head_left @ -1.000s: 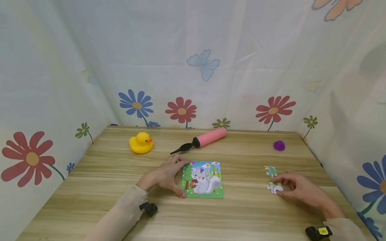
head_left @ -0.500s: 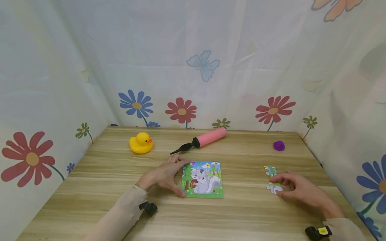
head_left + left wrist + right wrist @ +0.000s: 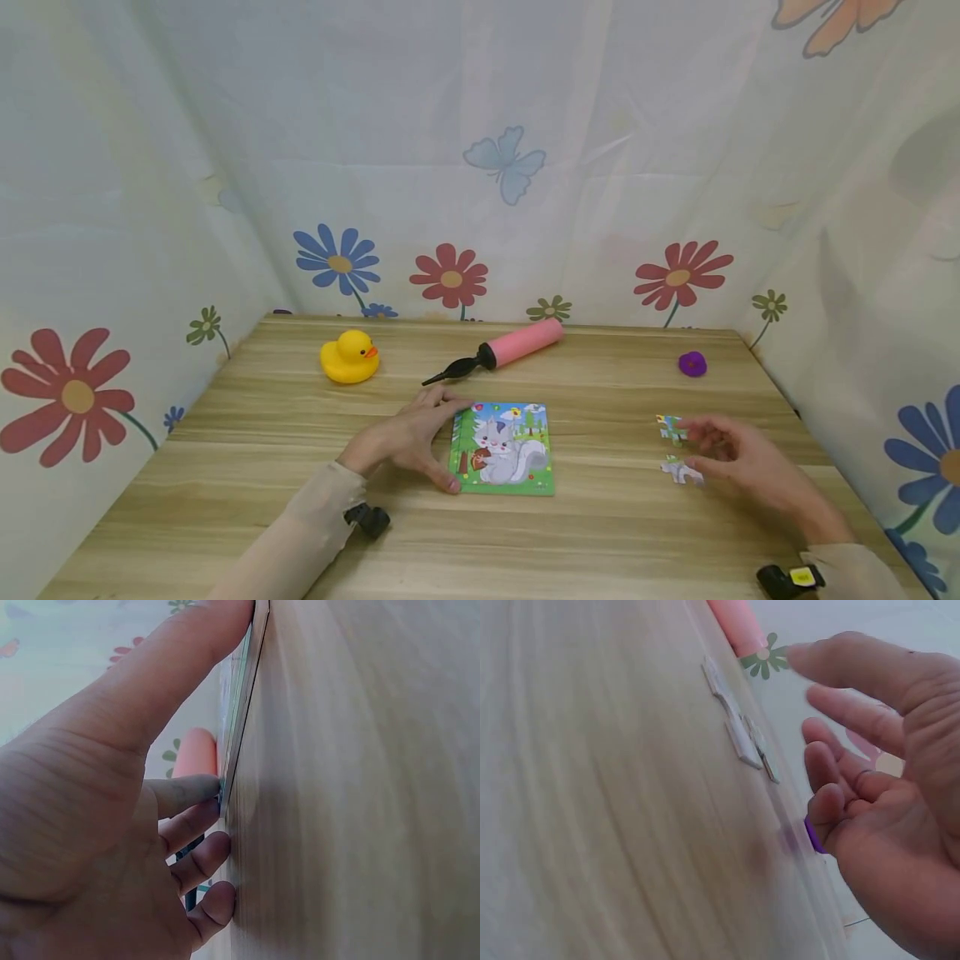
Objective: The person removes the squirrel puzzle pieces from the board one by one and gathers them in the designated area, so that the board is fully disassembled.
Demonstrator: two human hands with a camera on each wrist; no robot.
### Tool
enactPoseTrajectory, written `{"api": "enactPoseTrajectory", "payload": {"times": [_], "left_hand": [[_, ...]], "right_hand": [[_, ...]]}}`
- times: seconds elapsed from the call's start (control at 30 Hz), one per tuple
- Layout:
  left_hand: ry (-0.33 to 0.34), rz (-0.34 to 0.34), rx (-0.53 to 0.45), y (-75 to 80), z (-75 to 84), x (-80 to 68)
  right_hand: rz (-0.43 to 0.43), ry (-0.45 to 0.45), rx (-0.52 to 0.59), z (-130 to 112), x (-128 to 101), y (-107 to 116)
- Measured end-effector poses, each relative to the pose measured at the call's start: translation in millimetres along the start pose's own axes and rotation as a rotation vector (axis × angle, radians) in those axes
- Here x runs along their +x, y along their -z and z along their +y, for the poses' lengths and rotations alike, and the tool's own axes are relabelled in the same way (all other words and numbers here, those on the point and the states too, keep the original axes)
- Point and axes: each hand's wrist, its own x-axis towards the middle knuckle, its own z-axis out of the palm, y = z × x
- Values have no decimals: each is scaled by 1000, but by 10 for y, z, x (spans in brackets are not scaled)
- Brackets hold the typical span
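A square squirrel picture board (image 3: pixel 510 450) lies flat in the middle of the table. My left hand (image 3: pixel 412 442) holds it at the left side, thumb at the near corner and index finger at the far one. In the left wrist view, the thumb (image 3: pixel 172 667) reaches along the board's edge (image 3: pixel 244 712). To the right lie small jigsaw pieces, an upper group (image 3: pixel 669 428) and a lower group (image 3: pixel 679 471) with a gap between. My right hand (image 3: pixel 757 471) hovers beside them, thumb and fingers parted with nothing between; its fingers overlap the upper group's right side.
A yellow rubber duck (image 3: pixel 349 357) stands at the back left. The pink hand pump (image 3: pixel 525 342) lies behind the board, black nozzle toward the left. At the back right is a small purple object (image 3: pixel 692 363). Flowered curtains surround the wooden table (image 3: pixel 592 550).
My right hand has drawn its fingers and thumb apart and off the jigsaw pieces, exposing more of the gap between them. The left hand and picture board have not moved.
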Motion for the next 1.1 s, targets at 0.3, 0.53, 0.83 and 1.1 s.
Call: {"api": "enactPoseTrajectory", "payload": {"times": [0.3, 0.53, 0.83, 1.1], "left_hand": [[-7, 4, 1, -2, 4, 3], [20, 1, 1, 3, 22, 3], [24, -6, 8, 0, 28, -7], [23, 1, -2, -10, 31, -9]], "right_hand": [[76, 85, 71, -109, 38, -1], [90, 108, 119, -215, 128, -43], [78, 206, 151, -421, 357, -146], [49, 234, 179, -612, 552, -269]]}}
